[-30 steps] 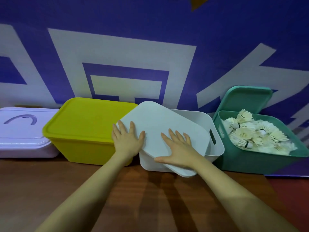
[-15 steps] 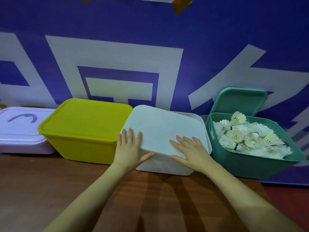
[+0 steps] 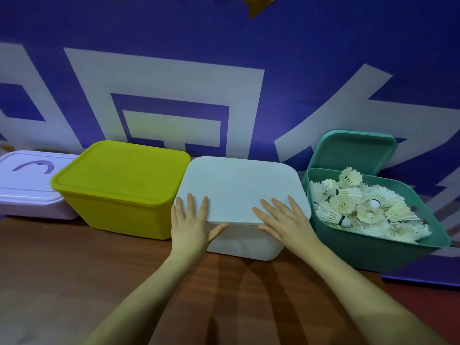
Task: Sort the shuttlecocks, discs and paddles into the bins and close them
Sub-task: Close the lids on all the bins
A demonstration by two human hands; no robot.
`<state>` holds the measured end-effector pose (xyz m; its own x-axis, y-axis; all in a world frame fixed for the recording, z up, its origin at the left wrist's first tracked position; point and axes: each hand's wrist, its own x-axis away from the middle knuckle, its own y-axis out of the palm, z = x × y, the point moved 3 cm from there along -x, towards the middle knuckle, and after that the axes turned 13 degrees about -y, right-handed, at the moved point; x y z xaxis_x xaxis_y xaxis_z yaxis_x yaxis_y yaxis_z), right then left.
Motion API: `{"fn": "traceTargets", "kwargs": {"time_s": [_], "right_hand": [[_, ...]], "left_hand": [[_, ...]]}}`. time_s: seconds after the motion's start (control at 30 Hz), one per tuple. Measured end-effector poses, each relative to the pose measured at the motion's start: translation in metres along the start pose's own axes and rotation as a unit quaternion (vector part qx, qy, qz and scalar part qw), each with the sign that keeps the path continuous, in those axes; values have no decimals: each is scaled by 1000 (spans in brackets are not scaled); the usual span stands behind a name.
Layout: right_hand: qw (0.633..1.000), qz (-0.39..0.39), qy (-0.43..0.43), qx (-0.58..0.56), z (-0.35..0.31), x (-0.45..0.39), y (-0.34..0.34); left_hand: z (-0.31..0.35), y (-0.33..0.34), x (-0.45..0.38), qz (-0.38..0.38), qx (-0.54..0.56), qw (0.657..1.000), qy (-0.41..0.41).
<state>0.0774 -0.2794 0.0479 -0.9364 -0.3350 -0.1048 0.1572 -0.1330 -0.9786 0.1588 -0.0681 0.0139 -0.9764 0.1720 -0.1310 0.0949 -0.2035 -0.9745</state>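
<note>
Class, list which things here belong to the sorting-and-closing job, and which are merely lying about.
Job: white plastic bin, its white lid, yellow lidded bin, green open bin, feather shuttlecocks, green lid, left hand, right hand.
Lying about: lilac lidded box, blue patterned banner.

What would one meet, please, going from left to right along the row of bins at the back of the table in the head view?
Lilac box with its lid on → yellow bin, lidded → white bin, both hands on its lid → teal bin, open and full of shuttlecocks.
</note>
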Motion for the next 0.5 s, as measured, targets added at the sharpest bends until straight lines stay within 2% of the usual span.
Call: {"fn": "traceTargets", "kwargs": {"time_s": [0.27,0.5], "right_hand": [[999,-18,33,-38,1,13,9],[995,4,52,-87,-12,8,20]], "left_hand": [[7,2,-6,-2,-13,1000,15],[-10,2,-9,43,-30,998,25]]}}
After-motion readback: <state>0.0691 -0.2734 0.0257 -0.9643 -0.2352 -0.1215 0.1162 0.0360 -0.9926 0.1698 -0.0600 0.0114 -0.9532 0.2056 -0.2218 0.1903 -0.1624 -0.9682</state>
